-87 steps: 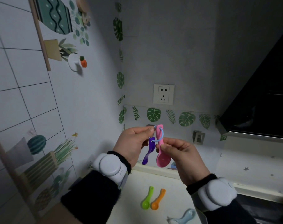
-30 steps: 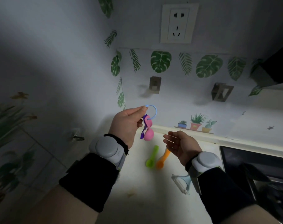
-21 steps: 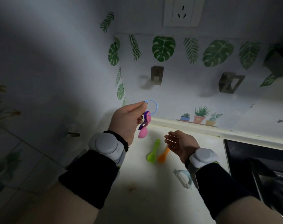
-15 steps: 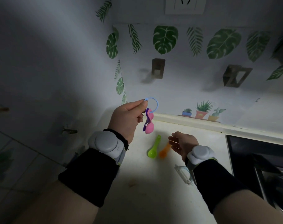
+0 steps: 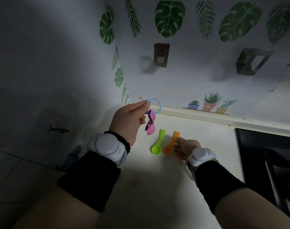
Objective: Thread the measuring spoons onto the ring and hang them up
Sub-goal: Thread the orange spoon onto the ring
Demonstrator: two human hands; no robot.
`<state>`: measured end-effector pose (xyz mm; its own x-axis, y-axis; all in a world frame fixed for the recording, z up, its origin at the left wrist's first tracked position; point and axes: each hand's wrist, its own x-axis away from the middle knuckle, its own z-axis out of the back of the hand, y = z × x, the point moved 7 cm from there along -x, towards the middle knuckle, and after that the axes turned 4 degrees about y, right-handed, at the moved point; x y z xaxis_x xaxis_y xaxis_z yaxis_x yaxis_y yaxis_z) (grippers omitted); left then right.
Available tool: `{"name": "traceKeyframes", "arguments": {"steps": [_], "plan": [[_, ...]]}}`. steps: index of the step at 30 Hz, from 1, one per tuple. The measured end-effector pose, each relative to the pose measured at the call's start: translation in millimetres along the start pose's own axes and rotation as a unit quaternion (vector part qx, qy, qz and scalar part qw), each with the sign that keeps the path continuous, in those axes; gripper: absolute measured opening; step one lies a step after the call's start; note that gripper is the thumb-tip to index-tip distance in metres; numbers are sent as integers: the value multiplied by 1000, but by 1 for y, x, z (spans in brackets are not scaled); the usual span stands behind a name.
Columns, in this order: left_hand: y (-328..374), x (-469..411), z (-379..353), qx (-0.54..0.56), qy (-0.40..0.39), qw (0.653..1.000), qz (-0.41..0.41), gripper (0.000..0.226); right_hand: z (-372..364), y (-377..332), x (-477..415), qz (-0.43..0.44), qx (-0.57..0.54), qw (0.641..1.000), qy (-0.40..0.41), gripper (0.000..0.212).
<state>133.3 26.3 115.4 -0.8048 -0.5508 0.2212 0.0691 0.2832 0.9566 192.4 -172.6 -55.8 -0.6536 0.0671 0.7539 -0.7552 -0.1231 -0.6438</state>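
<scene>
White countertop (image 5: 157,192) ran along a wall dotted with green leaf decals (image 5: 170,17), with a brown wall hook (image 5: 161,55) and a second, metal hook (image 5: 251,63) fixed well above the surface. At the far right lay a black hob (image 5: 265,146). The left hand (image 5: 129,121) was raised above the counter, thumb and forefinger pinching the blue ring (image 5: 157,105); a pink measuring spoon (image 5: 151,130) and a purple one (image 5: 147,127) hung from it, bowls down. On the counter just right of them lay a green spoon (image 5: 156,144) and an orange spoon (image 5: 169,147), side by side. The right hand (image 5: 186,148) sat low by the orange spoon, fingers relaxed and gripping nothing, a fingertip at its handle; whether it touched was unclear.
</scene>
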Motion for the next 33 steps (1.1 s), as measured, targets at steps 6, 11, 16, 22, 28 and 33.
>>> {"name": "traceKeyframes", "arguments": {"steps": [6,11,16,22,28,33], "plan": [[-9,-5,4,-6,2,1000,7,11,-7,9,-9,-16,-5,1000,4,23],[-14,-6,8,-12,11,1000,8,10,-17,9,-13,-11,16,1000,-2,22],[-17,-6,11,-10,14,1000,16,11,-14,3,-15,36,95,995,0,18],[-16,-6,10,-9,10,1000,17,13,-9,6,-17,62,77,995,-17,16],[-12,-2,6,-8,14,1000,8,10,-1,6,-16,29,17,999,20,21],[-7,5,1,1,7,1000,9,10,8,-7,-4,56,-92,994,22,17]]}}
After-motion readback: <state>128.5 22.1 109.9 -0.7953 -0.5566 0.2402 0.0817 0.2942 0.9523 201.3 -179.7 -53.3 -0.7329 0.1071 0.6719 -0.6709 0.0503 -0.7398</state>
